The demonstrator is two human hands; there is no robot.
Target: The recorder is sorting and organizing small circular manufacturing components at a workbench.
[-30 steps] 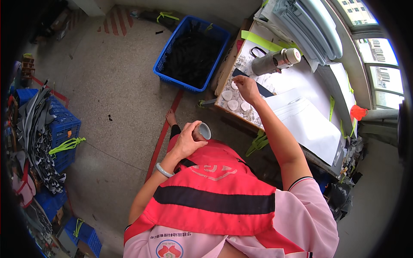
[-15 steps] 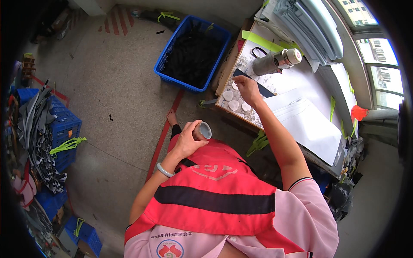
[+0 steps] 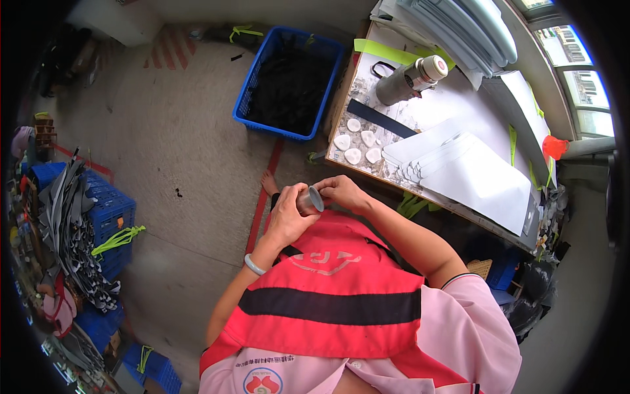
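Observation:
My left hand (image 3: 291, 213) is wrapped round a small grey cup (image 3: 311, 199), tilted so its mouth faces right. At the cup's rim, my right hand (image 3: 342, 194) has its fingertips pinched together; whatever they hold is too small or hidden to name. Several flat, white, rounded pieces (image 3: 352, 156) lie on the near left corner of the table (image 3: 363, 84). Behind them rests a dark blue strip (image 3: 380, 119). A grey vacuum flask (image 3: 407, 82) with a pale lid and a wrist loop leans beyond the strip.
A blue crate (image 3: 244, 108) of black pieces stands left of the table. White sheets (image 3: 469, 172) spread over its right side, below stacked grey sheets (image 3: 462, 36). Farther left, a blue basket (image 3: 113, 209) sits beside piled grey strips (image 3: 64, 226).
My right hand has come from the white pieces on the table down to the cup's rim. The left hand still holds the cup. The view has shifted slightly.

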